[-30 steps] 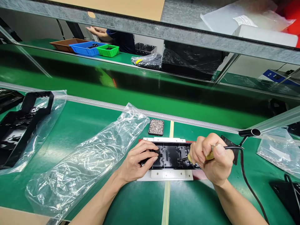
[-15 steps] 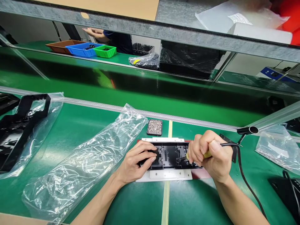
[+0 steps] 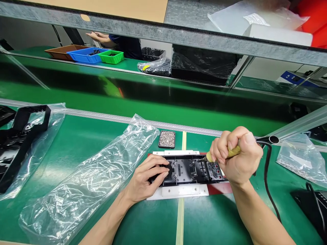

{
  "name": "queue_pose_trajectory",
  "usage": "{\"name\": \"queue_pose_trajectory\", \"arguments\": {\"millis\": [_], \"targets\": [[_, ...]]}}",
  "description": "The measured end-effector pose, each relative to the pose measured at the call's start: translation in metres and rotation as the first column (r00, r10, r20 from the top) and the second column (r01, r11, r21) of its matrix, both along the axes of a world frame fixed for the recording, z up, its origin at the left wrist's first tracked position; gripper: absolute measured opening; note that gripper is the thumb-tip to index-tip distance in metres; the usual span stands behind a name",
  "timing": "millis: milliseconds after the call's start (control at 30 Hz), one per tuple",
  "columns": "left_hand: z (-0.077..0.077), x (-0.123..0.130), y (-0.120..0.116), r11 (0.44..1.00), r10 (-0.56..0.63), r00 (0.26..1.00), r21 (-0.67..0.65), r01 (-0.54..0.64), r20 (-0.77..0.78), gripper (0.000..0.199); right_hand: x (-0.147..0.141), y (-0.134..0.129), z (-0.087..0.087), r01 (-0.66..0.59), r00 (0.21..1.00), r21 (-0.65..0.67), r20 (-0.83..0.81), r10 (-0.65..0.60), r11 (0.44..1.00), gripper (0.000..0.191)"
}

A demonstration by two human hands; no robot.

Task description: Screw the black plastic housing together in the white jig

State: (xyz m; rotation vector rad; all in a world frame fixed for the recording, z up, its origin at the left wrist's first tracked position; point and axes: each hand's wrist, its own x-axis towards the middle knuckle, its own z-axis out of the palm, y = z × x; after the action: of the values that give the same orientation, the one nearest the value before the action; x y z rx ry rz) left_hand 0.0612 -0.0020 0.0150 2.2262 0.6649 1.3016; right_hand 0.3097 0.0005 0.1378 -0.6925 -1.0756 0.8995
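Black plastic, the housing [image 3: 190, 170] lies with its long axis left to right on a white fixture [image 3: 178, 191] on the green bench [image 3: 102, 136]. Left hand [image 3: 146, 178] presses flat on its left end; right hand [image 3: 236, 154], fisted around a corded screwdriver [image 3: 231, 152], hovers above the right end (tip angled down-left). Screw tray [image 3: 167, 139] just behind, a clear bag [image 3: 89, 183] to the left.

1. The left hand [image 3: 148, 177] lies low at centre frame, palm down, fingers spread and pressed flat, forearm running in from the bottom edge.
2. The right hand [image 3: 236, 158] sits right of centre, raised slightly, clenched in a fist, thumb on top, forearm entering from lower right.
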Motion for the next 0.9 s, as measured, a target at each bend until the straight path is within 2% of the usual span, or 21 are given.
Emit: {"name": "queue_pose_trajectory", "arguments": {"millis": [133,367,900], "targets": [[0.0,0.0,0.0,1.0,-0.008,1.0,0.0,0.008,0.006,0.023,-0.009,0.008,-0.003,0.051,0.999,-0.011,0.021,-0.051,0.999,0.041],[0.0,0.0,-0.001,1.0,-0.004,1.0,-0.009,0.004,0.001,0.022,-0.016,0.013,-0.015,0.028,0.999,-0.027,0.034,-0.028,0.999,0.041],[0.002,0.0,-0.001,1.0,-0.007,1.0,-0.017,0.007,0.005,0.023,-0.015,0.014,-0.02,-0.048,0.994,-0.046,0.092,0.052,0.998,0.04]]}}
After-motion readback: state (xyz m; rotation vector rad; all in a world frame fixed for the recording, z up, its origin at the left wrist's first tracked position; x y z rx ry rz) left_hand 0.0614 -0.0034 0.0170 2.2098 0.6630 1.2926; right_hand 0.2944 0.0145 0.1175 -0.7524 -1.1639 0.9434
